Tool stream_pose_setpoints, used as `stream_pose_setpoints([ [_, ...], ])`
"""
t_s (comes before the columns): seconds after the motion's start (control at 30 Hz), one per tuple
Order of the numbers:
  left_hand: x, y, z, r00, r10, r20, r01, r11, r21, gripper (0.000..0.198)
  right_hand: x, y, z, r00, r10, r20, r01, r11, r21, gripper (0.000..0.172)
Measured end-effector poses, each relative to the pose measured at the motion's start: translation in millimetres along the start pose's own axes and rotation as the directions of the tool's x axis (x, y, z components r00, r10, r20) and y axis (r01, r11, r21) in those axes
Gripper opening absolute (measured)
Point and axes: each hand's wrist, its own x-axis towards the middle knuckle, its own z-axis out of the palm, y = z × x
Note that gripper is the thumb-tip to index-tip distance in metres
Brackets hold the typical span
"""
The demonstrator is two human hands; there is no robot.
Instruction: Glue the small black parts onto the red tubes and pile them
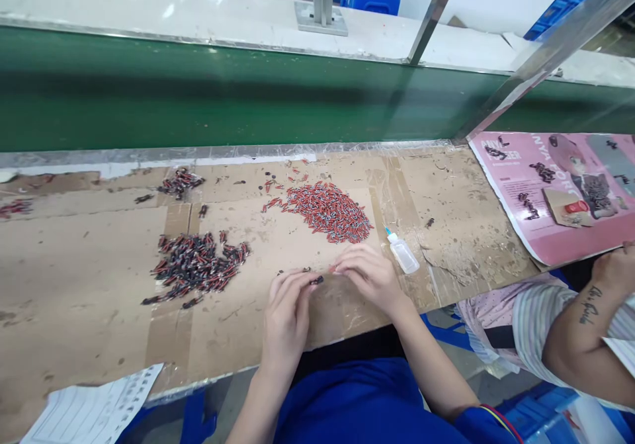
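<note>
Pinched in my left hand [290,308] is a small black part [316,280], its end sticking out past the fingertips. My right hand [370,275] is closed at the fingertips on a small red part [333,269], a short gap from the black one. Just beyond my right hand lies a heap of small red-and-silver parts [327,212]. To the left of my hands is a pile of black-and-red parts [196,265]. A small clear squeeze bottle [404,253] with a blue-green tip lies right of my right hand.
Cardboard [99,252] covers the bench. A smaller dark pile [181,182] sits farther back, and a paper sheet [94,407] lies front left. A green belt [223,96] runs behind. At right, a co-worker's arm [585,318] is near a pink poster [540,199].
</note>
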Motion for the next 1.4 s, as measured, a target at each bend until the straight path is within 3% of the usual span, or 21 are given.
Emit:
stream_pose_setpoints([
  [0.2,4,10,-9.9,0.992,-0.077,0.105,0.083,0.995,-0.054,0.019,-1,-10,-4,0.988,-0.148,0.040,0.148,0.989,0.010,0.023],
  [0.4,5,15,-14.2,0.982,-0.126,0.144,0.146,0.979,-0.144,0.018,-2,-8,-6,0.970,-0.225,0.093,0.228,0.973,-0.024,0.024],
  [0.7,11,13,-13.4,0.891,-0.357,0.282,0.439,0.837,-0.326,0.019,2,-17,-15,0.896,-0.382,0.227,0.431,0.871,-0.236,0.014],
  [0.83,15,14,-15.0,0.862,-0.384,0.331,0.486,0.811,-0.326,0.021,4,-17,-17,0.855,-0.433,0.285,0.504,0.822,-0.264,0.015],
  [0.97,16,15,-18.1,0.863,-0.387,0.326,0.483,0.821,-0.303,0.020,6,-16,-20,0.834,-0.445,0.326,0.531,0.810,-0.250,0.014],
  [1.27,18,20,-17.9,0.852,-0.373,0.366,0.494,0.804,-0.330,0.021,7,-17,-22,0.875,-0.387,0.291,0.462,0.846,-0.266,0.021],
  [1.4,16,21,-15.1,0.851,-0.397,0.343,0.505,0.799,-0.328,0.022,3,-16,-18,0.936,-0.298,0.188,0.322,0.940,-0.110,0.018],
])
